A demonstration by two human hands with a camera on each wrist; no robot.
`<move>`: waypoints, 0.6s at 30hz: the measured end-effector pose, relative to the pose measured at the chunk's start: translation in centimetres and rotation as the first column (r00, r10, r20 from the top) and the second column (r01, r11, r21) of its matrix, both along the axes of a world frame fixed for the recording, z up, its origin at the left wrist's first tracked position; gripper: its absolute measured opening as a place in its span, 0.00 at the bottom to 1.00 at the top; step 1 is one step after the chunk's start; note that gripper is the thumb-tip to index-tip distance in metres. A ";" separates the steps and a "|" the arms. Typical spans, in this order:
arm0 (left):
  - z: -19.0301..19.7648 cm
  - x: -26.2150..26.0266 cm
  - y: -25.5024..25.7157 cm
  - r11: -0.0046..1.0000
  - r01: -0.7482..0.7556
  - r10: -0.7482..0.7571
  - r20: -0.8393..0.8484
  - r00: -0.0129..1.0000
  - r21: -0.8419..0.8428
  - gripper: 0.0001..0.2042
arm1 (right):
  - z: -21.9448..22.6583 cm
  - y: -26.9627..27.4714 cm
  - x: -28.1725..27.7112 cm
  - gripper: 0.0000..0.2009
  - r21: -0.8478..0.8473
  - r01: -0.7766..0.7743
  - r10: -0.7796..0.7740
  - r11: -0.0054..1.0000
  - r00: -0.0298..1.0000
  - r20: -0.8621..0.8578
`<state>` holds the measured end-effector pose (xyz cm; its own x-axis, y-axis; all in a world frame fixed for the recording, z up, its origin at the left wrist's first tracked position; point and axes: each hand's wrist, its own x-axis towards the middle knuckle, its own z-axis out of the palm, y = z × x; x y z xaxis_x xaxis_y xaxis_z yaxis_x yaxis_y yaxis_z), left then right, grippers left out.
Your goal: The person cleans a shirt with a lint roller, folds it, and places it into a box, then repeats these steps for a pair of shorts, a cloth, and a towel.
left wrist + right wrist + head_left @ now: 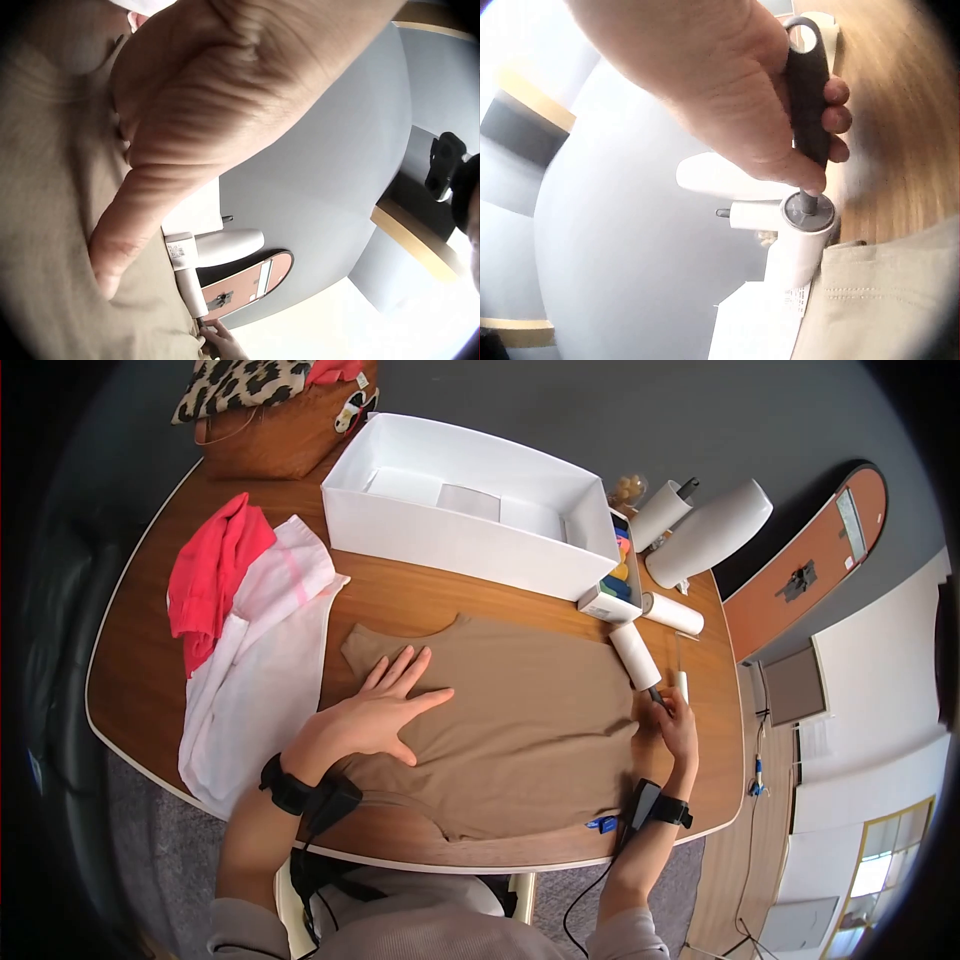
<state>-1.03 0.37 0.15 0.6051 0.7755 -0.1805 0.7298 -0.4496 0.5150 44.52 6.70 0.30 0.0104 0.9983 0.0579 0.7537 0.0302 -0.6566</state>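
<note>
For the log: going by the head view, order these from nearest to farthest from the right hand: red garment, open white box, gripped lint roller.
1. Lint roller: its handle is in the right hand.
2. Open white box: ahead and to the left, toward the table's back.
3. Red garment: farthest, over at the table's left side.

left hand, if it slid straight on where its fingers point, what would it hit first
Likely the white box: the left hand, fingers spread on the brown garment, points toward its near side, past the garment's edge and a strip of tabletop. Exact depth is unclear.
</note>
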 end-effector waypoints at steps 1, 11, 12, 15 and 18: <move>-0.1 0.0 0.0 1.000 -0.001 0.001 0.003 1.000 0.005 0.45 | 0.2 0.0 0.1 0.04 -0.008 0.033 -0.034 0.999 0.999 -0.018; 0.0 -0.3 0.1 1.000 -0.015 0.015 0.012 1.000 -0.001 0.45 | 2.4 -1.8 -0.5 0.09 -0.449 -0.303 0.146 0.841 0.925 -0.350; 0.0 -0.3 0.1 1.000 -0.019 0.019 0.009 1.000 -0.009 0.45 | 2.2 -1.7 -0.5 0.10 -0.489 -0.284 0.135 0.825 0.939 -0.317; 0.2 -0.2 0.1 0.999 -0.025 0.025 0.002 1.000 -0.021 0.46 | 1.7 -1.3 -0.3 0.08 -0.433 -0.193 0.055 0.880 0.949 -0.311; 0.3 -0.1 0.1 0.999 -0.025 0.025 -0.005 1.000 -0.022 0.45 | 1.4 -0.9 -0.1 0.06 -0.335 -0.128 0.043 0.933 0.967 -0.250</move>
